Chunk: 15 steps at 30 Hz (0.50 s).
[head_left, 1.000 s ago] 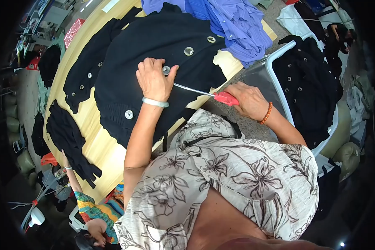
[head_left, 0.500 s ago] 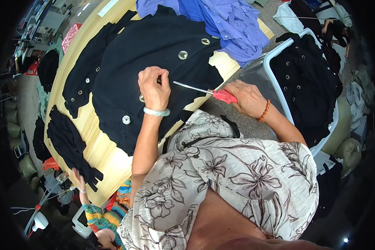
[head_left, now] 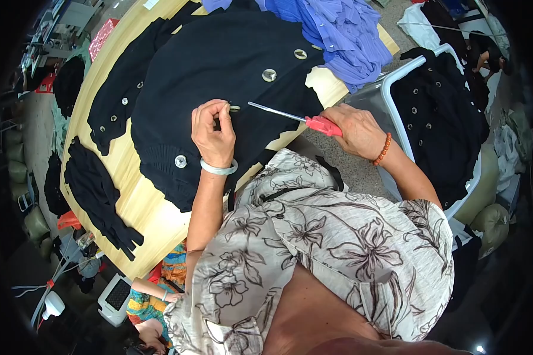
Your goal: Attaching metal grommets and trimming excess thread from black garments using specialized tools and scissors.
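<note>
A black knitted garment [head_left: 201, 53] with large round buttons lies spread over the table in front of me. My left hand [head_left: 214, 133] is closed in a pinch over it, with a round button [head_left: 234, 108] at its fingertips. My right hand [head_left: 361, 133] is wrapped round the red handle of a long-shafted tool [head_left: 323, 125]; I cannot make out its exact kind. The tool's thin metal shaft points left, its tip close to the pinched button but apart from it. Other buttons [head_left: 269, 75] show farther up the garment, and one [head_left: 180, 161] sits near its ribbed edge.
Purple-blue clothes [head_left: 349, 41] are heaped at the far side of the pale wooden table [head_left: 154, 207]. Black garments [head_left: 95, 183] lie on its left. A grey bin [head_left: 391, 89] with buttoned black garments stands to my right. Another person's arm [head_left: 151, 289] shows at lower left.
My left hand has turned and risen slightly, bringing the button into view at its fingertips. My right hand has shifted a little right with the tool. The other person's arm has drawn back from the table.
</note>
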Motion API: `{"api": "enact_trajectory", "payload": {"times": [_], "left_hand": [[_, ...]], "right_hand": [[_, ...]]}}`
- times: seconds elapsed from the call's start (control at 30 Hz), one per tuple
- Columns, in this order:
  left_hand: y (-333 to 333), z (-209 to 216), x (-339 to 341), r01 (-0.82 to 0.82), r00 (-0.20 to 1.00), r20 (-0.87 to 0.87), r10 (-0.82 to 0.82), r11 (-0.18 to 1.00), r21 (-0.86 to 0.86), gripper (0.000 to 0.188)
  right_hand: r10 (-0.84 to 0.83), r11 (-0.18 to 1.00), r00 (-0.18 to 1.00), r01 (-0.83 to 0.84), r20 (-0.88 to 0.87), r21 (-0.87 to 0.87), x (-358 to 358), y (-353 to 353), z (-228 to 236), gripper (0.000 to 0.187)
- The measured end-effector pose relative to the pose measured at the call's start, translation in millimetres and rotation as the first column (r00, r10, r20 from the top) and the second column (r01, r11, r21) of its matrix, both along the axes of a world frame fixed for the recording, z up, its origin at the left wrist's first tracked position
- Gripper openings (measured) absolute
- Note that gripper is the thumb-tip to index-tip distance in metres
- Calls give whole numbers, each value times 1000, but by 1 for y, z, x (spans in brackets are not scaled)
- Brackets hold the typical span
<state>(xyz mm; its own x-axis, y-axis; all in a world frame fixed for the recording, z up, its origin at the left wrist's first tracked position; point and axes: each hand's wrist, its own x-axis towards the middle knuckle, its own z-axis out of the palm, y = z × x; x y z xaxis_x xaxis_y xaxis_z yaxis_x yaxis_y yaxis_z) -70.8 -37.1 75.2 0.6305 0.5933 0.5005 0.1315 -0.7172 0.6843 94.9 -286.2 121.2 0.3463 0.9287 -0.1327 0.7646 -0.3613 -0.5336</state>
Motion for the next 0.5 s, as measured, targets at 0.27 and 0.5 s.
{"api": "enact_trajectory", "payload": {"times": [0.27, 0.5], "left_hand": [[-9, -1, -8, -40, 998, -56, 31, 986, -164, 8], [-16, -10, -11, 105, 985, 167, 31, 660, -744, 5]], "right_hand": [[27, 999, 1000, -27, -8, 20, 0, 9, 0, 22], [43, 999, 999, -43, 4, -13, 2, 10, -2, 23]]}}
